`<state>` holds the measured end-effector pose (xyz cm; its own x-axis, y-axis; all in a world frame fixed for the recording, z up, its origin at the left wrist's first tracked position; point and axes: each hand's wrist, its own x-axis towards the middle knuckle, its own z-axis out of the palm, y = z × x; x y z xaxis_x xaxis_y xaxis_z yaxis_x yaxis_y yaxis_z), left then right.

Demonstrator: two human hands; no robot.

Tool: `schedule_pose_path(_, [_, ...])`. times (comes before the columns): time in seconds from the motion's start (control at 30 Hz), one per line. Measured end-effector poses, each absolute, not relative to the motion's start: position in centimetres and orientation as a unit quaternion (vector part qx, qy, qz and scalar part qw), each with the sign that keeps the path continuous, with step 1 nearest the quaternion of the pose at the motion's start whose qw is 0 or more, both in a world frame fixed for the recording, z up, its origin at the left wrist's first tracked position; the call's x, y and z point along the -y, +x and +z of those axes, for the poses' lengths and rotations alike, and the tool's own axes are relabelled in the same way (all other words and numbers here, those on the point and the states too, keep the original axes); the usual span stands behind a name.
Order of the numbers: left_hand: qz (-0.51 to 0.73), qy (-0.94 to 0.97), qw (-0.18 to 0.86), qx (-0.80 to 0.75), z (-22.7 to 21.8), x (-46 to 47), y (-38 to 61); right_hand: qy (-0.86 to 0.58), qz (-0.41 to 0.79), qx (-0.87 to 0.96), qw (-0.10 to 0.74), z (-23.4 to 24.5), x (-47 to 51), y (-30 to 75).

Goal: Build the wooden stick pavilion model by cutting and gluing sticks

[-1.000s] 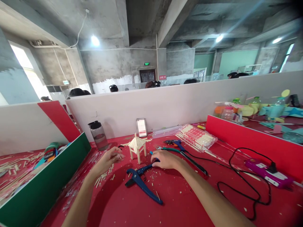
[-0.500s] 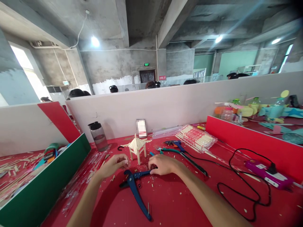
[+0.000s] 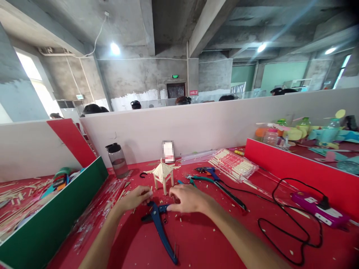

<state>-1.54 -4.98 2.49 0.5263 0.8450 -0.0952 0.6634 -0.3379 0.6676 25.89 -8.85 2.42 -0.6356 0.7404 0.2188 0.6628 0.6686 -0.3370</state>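
My left hand (image 3: 135,198) is closed in a pinch on a short wooden stick (image 3: 151,188), just left of a small stick pavilion model (image 3: 163,173). My right hand (image 3: 188,198) rests curled over the upper handle of a blue hand cutter (image 3: 160,226), whose long handle lies on the red table (image 3: 213,243) pointing toward me. The cutter's head sits between my two hands, right below the stick. The pavilion stands upright just beyond my fingers, touching neither hand.
A dark water bottle (image 3: 117,160) stands at the back left. A blue glue gun (image 3: 209,171), green-handled pliers (image 3: 196,178) and a bundle of sticks (image 3: 232,164) lie behind my right hand. A purple power strip (image 3: 316,209) with black cord is at right. Green (image 3: 56,213) and red (image 3: 294,164) dividers flank the table.
My right hand drew the cutter left and turned its long handle toward me. My left hand came in from the left with the stick, closing on the cutter's head.
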Motion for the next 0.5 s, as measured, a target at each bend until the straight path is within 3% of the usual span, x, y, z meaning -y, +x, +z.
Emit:
schedule_pose_path(0.3, [0.144, 0.809, 0.273, -0.500, 1.8, 4.3, -3.0, -0.442, 0.157, 0.879, 0.087, 1.0, 14.4, 21.1])
schedule_pose_path(0.5, [0.142, 0.823, 0.243, -0.493, 1.8, 4.0, -3.8, -0.451, 0.095, 0.882, 0.098, 1.8, 15.0, 20.7])
